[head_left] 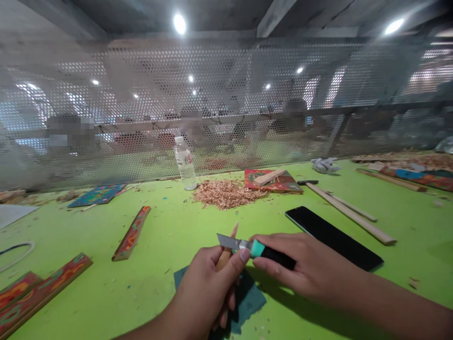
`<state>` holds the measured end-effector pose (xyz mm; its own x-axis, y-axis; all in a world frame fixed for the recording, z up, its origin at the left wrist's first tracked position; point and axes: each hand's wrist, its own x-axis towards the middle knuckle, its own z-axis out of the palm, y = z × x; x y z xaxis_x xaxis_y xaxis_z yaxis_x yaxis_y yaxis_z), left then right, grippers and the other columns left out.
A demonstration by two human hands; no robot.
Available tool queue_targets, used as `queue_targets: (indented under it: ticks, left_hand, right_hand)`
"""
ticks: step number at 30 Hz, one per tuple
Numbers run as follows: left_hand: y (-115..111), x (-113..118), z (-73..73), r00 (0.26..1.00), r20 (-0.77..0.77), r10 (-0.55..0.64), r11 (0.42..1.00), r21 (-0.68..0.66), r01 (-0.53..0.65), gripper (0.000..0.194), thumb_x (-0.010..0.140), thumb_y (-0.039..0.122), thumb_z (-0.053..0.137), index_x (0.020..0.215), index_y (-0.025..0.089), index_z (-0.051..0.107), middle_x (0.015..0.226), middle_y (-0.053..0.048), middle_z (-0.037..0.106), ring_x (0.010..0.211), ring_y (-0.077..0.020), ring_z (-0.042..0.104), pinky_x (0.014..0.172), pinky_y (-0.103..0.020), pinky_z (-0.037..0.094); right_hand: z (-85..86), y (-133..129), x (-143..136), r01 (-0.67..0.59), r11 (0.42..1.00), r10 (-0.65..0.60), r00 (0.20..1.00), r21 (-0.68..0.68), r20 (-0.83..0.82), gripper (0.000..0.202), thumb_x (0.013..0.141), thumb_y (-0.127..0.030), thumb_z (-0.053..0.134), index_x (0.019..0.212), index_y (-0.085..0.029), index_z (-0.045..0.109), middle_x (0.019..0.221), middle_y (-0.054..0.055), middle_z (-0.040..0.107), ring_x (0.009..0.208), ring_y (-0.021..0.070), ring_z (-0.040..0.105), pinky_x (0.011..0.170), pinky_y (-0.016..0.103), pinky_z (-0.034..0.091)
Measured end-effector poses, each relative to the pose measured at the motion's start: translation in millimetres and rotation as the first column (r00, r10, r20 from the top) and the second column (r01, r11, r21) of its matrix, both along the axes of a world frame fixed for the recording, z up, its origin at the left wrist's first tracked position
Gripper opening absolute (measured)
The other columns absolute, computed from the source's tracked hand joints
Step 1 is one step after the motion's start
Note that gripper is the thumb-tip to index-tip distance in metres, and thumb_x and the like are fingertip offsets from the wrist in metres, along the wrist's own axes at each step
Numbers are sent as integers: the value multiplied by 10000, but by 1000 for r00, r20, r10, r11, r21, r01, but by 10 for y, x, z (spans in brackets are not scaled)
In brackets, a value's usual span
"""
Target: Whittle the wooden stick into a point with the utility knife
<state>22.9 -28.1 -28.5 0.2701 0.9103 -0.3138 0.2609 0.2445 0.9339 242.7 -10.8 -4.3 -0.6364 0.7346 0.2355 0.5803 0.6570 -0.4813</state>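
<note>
My left hand (212,288) is closed around a slim wooden stick (225,258) whose pointed tip rises past the fingers. In my right hand (300,264) is a utility knife (264,251) with a black and turquoise handle. Its metal blade points left and lies across the stick, just above my left fingers. My left thumb rests near the knife's collar. Beneath both hands a dark green sheet (249,300) with ragged edges lies on the green table (159,302). The lower part of the stick is hidden in my left hand.
A black phone (332,238) and a hammer (350,212) lie at right. Behind are wood shavings (226,193), a water bottle (185,165) and a painted board (293,182) with a wood piece on it. Painted strips (132,233) lie left. A perforated screen (219,104) stands behind the table.
</note>
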Motion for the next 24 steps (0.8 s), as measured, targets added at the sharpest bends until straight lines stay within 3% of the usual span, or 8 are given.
queue_targets:
  ticks: [7,12,16,19,24]
  left_hand:
    - [-1,7,-2,1000,16,9,1000,-22,-8,669,819,884,578,658,241,494,393,73,489,268,-74,387,269,-160,285]
    - [-5,28,10,999,37,16,999,-41,-15,673,828,890,558,653,243,491,383,73,487,258,-72,371,265,-163,270]
    - [2,22,3,999,44,23,999,-47,-21,693,800,920,547,664,243,486,385,72,487,262,-72,371,270,-163,268]
    - [3,14,6,999,39,12,1000,-22,-11,680,785,912,586,702,245,492,404,83,494,273,-71,383,279,-161,284]
    - [-26,21,17,1000,-10,9,1000,20,-9,688,801,919,550,680,245,486,411,82,479,271,-71,373,273,-166,276]
  right_hand:
    - [-22,-44,-22,40,998,-40,999,52,-10,287,1104,-397,496,1136,-235,732,934,73,791,811,226,743,736,324,588]
    - [-156,-64,14,161,967,-166,986,198,8,424,1097,-474,493,1307,-176,712,1085,164,825,891,314,807,778,429,642]
    - [-139,-30,60,220,939,-225,974,265,-14,445,1103,-487,478,1316,-174,713,1100,170,823,915,327,808,809,449,649]
    - [-53,-23,50,173,959,-171,985,226,-26,344,1093,-422,520,1282,-227,731,1076,128,828,927,294,801,811,392,638]
    - [68,-70,-40,56,997,-56,998,54,-3,294,1100,-405,512,1061,-258,764,861,46,796,749,218,747,708,300,594]
